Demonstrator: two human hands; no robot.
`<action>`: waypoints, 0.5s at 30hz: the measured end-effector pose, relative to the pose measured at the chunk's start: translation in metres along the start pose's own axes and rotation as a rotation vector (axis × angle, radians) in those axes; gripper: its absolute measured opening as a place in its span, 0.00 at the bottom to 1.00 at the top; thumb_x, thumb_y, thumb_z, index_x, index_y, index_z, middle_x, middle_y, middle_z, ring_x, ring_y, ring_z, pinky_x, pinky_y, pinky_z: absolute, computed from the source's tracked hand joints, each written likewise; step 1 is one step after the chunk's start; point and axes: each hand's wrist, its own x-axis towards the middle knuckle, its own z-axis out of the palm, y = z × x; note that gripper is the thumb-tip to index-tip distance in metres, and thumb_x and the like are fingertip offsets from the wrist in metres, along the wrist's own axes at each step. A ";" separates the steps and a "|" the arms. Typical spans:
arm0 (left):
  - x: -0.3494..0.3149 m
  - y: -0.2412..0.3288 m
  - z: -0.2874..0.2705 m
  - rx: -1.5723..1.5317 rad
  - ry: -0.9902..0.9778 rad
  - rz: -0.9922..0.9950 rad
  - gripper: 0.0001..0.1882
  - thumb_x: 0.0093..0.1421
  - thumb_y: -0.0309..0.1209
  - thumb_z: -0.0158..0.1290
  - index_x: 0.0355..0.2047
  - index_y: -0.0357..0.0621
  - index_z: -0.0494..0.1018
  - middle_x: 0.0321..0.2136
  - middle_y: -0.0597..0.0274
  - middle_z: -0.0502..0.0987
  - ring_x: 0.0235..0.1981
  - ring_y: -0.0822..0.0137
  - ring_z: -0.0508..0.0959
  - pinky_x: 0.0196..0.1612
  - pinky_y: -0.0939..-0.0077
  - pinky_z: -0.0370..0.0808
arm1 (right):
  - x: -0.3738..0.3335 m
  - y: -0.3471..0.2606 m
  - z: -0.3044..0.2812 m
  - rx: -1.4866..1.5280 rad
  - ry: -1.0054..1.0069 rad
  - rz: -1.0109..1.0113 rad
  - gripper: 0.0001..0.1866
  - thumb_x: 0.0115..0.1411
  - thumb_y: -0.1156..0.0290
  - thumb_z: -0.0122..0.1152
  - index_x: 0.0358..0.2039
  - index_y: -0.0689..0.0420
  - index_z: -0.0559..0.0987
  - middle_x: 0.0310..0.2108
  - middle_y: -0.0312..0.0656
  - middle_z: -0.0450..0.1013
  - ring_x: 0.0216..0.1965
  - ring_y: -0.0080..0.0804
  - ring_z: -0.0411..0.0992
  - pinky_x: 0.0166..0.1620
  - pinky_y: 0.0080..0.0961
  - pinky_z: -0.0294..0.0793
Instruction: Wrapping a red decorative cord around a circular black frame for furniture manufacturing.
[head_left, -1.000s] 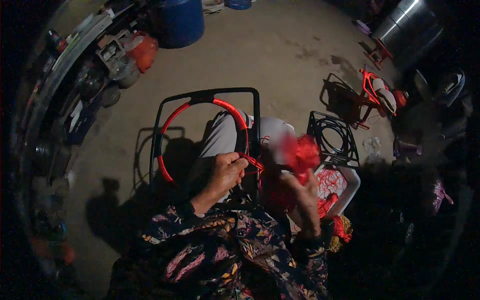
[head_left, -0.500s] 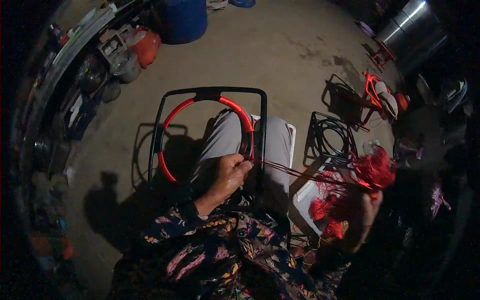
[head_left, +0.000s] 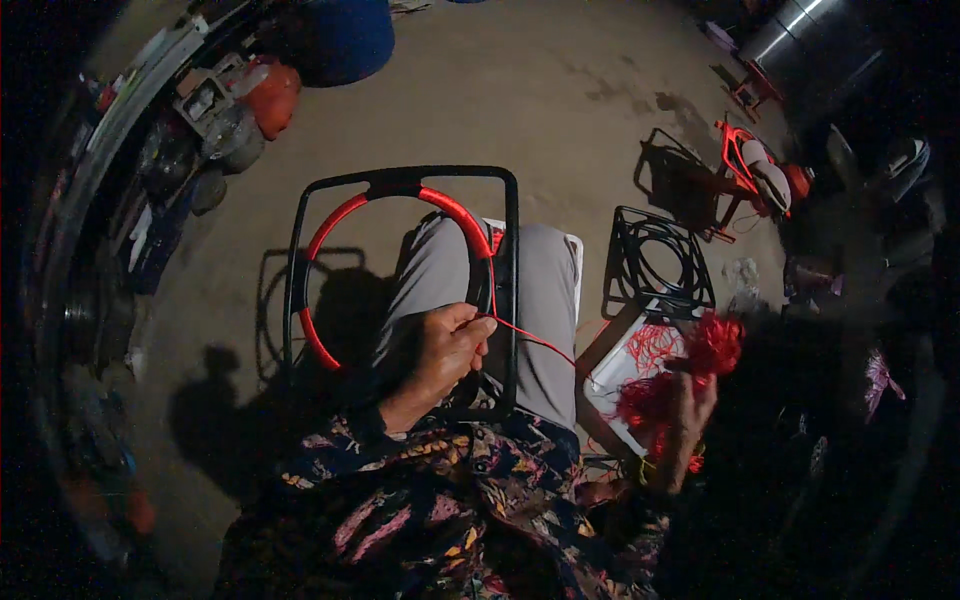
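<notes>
A black rectangular frame [head_left: 513, 250] with a round ring inside it rests upright against my lap. Red cord wraps much of the ring [head_left: 462, 222], leaving black stretches between. My left hand [head_left: 440, 358] is closed at the ring's lower right side, pinching it where the red cord [head_left: 540, 341] leaves it; the fingers hide the exact grip. That cord runs slack to the right over my knee. Out to the right, my right hand [head_left: 692, 395] is closed on a loose bundle of red cord [head_left: 716, 345], somewhat blurred, above a white tray [head_left: 608, 372].
More black frames with rings [head_left: 660, 262] lie on the floor beyond the tray. A red stool-like frame [head_left: 735, 165] with pale things on it stands farther right. At the far left are a blue barrel [head_left: 345, 42] and an orange bag [head_left: 273, 98] among piled goods.
The right hand has moved left and slightly down with the cord bundle. The several taut strands have become one slack cord. My left hand stays at the ring.
</notes>
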 end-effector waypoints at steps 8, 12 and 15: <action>0.001 0.005 0.000 -0.107 -0.057 -0.086 0.10 0.57 0.32 0.55 0.29 0.36 0.74 0.18 0.61 0.74 0.13 0.74 0.73 0.13 0.83 0.64 | -0.030 -0.052 0.121 0.172 -0.391 0.243 0.16 0.56 0.75 0.60 0.46 0.59 0.73 0.37 0.36 0.75 0.34 0.23 0.72 0.38 0.21 0.71; -0.001 0.013 -0.004 -0.205 -0.114 -0.148 0.14 0.60 0.36 0.51 0.29 0.36 0.73 0.18 0.58 0.75 0.13 0.71 0.73 0.12 0.81 0.65 | -0.034 -0.047 0.136 0.072 -0.618 0.114 0.19 0.55 0.75 0.62 0.49 0.58 0.73 0.39 0.35 0.75 0.37 0.21 0.72 0.41 0.19 0.70; 0.003 0.006 -0.010 -0.237 -0.131 -0.191 0.14 0.64 0.38 0.46 0.31 0.37 0.70 0.20 0.58 0.75 0.14 0.69 0.73 0.13 0.80 0.67 | -0.039 -0.059 0.128 0.253 -0.538 0.428 0.16 0.55 0.76 0.59 0.46 0.59 0.73 0.35 0.34 0.75 0.36 0.22 0.71 0.42 0.22 0.70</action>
